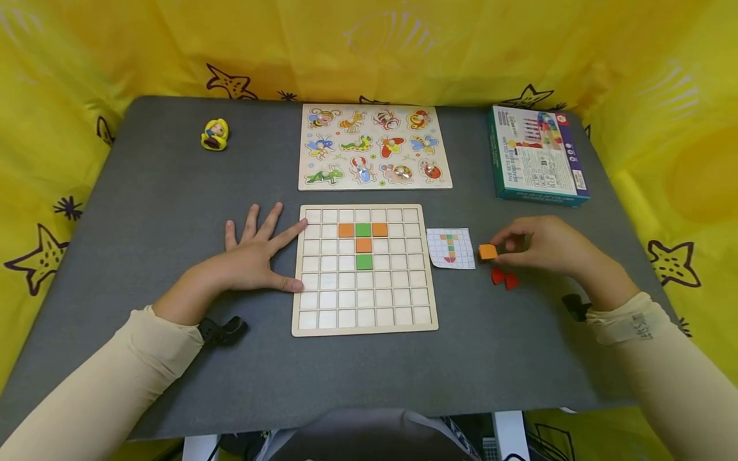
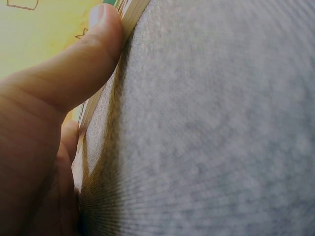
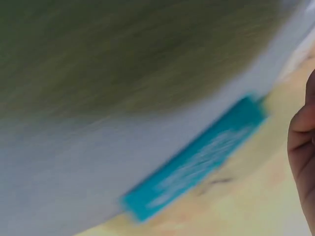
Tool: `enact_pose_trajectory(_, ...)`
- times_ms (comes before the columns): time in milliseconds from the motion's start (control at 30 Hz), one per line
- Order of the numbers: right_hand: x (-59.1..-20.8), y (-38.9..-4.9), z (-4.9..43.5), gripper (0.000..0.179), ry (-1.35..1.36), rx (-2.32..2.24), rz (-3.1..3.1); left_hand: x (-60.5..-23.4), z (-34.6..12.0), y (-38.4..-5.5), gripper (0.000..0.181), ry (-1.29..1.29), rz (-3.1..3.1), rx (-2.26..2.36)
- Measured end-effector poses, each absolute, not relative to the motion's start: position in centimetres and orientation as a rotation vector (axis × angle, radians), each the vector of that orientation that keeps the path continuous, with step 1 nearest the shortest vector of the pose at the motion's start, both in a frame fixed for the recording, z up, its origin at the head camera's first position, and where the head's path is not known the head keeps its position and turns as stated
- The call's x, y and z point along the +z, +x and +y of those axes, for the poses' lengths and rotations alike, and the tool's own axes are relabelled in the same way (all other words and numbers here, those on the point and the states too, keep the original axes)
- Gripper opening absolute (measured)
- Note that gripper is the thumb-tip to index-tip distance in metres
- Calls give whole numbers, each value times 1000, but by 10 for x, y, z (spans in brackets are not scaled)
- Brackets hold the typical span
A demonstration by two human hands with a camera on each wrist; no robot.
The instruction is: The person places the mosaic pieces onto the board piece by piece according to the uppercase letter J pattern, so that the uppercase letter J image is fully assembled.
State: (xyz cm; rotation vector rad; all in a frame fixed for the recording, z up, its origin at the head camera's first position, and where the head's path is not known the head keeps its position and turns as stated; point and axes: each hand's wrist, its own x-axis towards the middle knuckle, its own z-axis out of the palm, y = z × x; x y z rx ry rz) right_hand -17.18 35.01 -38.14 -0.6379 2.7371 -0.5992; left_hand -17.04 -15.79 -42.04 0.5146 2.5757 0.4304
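The pale grid board lies on the grey table, its squares partly filled. In the second row from the top, an orange tile, a green tile and another orange one sit side by side in the middle squares; one orange and one green follow below, down the centre column. Beyond the board, the bug puzzle carries twelve creatures in three rows of four. The teal-edged box lies flat at the far right; what it contains cannot be told.

The person's left hand is spread, index finger and thumb touching the board's left edge. The right hand pinches an orange block between thumb and fingers, just right of the pattern card, with red pieces near it on the table. A small yellow figure stands at the far left.

The left wrist view shows the thumb against the board's side edge, a contact seen only from above in the head view. The right wrist view is blurred, giving the box's teal side and part of the right hand; the pinched block shows only in the head view
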Motion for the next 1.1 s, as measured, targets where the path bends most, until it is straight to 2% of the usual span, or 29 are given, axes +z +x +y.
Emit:
enact_pose_trajectory(233,-366,-162,259,18,-1060,-531,2765,-422,-159,-170,118,526,2575,433)
enact_pose_trajectory(500,-373,-151,169,17,-1052,-439,2710,-423,-160,-172,117,531,2571,452)
enact_pose_trajectory(667,-380,-148,154,15,-1039,-401,2719,-421,-159,-171,117,530,2564,457)
enact_pose_trajectory(1100,-388,-150,149,13,-992,-395,2695,-420,-160,-171,118,525,2568,447)
